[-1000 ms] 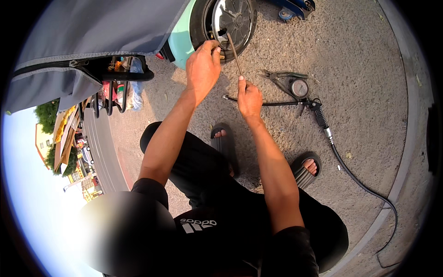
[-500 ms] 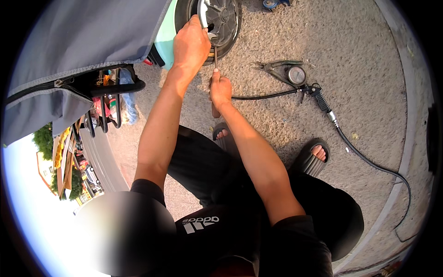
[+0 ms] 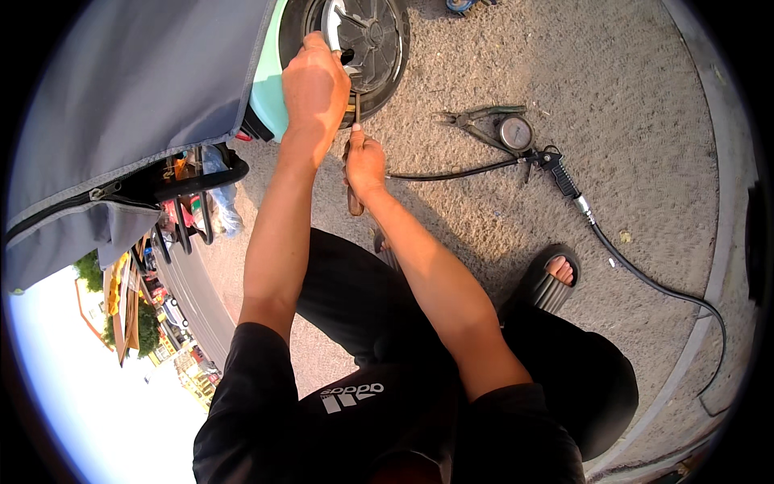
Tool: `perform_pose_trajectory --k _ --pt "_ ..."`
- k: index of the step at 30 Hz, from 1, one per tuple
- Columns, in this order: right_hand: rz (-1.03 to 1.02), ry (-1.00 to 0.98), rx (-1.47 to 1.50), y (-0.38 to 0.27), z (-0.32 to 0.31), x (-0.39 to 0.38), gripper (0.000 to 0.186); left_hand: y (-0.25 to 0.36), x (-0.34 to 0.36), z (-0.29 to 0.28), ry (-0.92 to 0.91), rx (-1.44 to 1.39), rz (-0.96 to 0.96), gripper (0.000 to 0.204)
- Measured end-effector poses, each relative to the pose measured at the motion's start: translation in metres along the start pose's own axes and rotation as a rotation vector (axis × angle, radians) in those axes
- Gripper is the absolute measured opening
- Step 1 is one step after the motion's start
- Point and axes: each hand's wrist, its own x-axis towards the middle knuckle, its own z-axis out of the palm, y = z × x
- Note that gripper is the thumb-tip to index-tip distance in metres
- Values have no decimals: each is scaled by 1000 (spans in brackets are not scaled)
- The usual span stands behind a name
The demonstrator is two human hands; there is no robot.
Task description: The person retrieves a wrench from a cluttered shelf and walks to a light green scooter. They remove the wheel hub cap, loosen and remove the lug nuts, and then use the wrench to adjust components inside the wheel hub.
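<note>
Currently, your right hand (image 3: pixel 365 165) has its fingers folded around a slim metal rod with a brown handle (image 3: pixel 355 203), the thumb laid along it toward the shaft. The rod's far end meets the wide black rubber tyre (image 3: pixel 298 24) on the side nearest you, just beside your left hand (image 3: pixel 316 90). That hand bends over the tyre by the black spoked wheel centre with a silver rim (image 3: pixel 371 36); its fingertips are hidden, so you cannot tell whether they pinch anything. Left of the tyre curves a glossy mint-green panel (image 3: pixel 270 95), with a grey fabric cover (image 3: pixel 137 81) beyond. To your right, on the rough grey pavement (image 3: pixel 484 56), spread green-handled metal pliers (image 3: pixel 463 119) lie by a round dial gauge (image 3: pixel 515 133) on a black ribbed trigger grip (image 3: pixel 562 177). A black rubber hose (image 3: pixel 645 281) runs from it to the pavement's right edge.
</note>
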Motion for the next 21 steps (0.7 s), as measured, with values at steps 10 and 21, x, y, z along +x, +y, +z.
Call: perform_pose_trajectory --k 10,21 --pt "155 -196 -154 -84 -73 20 57 14 -2 -3 -124 -239 -152 27" --pt "4 73 -170 -111 -208 28 37 116 -27 32 -508 -352 87 27"
